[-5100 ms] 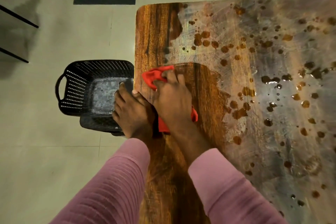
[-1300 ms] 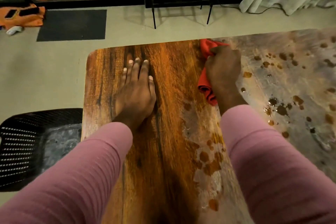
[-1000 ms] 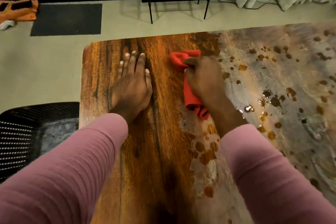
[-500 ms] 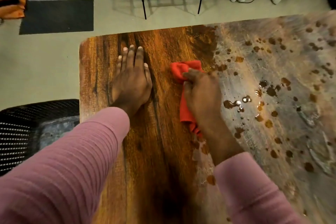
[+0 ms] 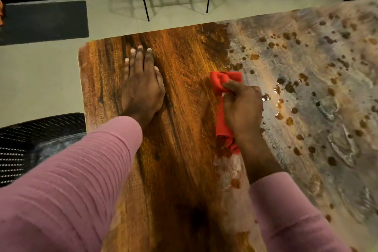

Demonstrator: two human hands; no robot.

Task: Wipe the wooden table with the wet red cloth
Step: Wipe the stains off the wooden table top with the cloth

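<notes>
Mid-wipe rn: right hand grips the red cloth bunched on the wooden desk, left hand flat, bracing. Next imo: push rightward into the spotted film.

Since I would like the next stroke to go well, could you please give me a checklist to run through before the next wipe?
1. Grip: the right hand holds the bunched red cloth: ok.
2. Contact: the cloth lies on the wooden table: ok.
3. Support: the left hand rests flat on clean wood, apart from the cloth: ok.
4. Surface to the right of the cloth: grey film and brown spots not yet wiped: not ok.
5. Pale residue patch beside the right forearm: not ok.
6. Cloth wet enough: cannot tell.
</notes>
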